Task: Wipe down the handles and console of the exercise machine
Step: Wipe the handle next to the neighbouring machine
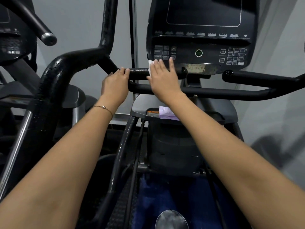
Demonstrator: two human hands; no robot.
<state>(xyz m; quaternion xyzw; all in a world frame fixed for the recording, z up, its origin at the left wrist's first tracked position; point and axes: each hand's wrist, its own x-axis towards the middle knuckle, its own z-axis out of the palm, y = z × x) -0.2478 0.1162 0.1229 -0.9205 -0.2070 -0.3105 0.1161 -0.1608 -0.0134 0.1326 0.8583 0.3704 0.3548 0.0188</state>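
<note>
One wipe (pixel 150 63) beneath right hand (pixel 163 80) fingers (pixel 171 64), on handle (pixel 138 72), left hand (pixel 115 83) gripping.

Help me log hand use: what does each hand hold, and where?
The left hand grips the short black handle at its left end. The right hand presses a white wipe onto that handle with straight fingers.

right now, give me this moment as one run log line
step: handle wipe | left hand: grips handle | right hand: flat, presses white wipe on handle, below console | purple pack: on ledge
</note>
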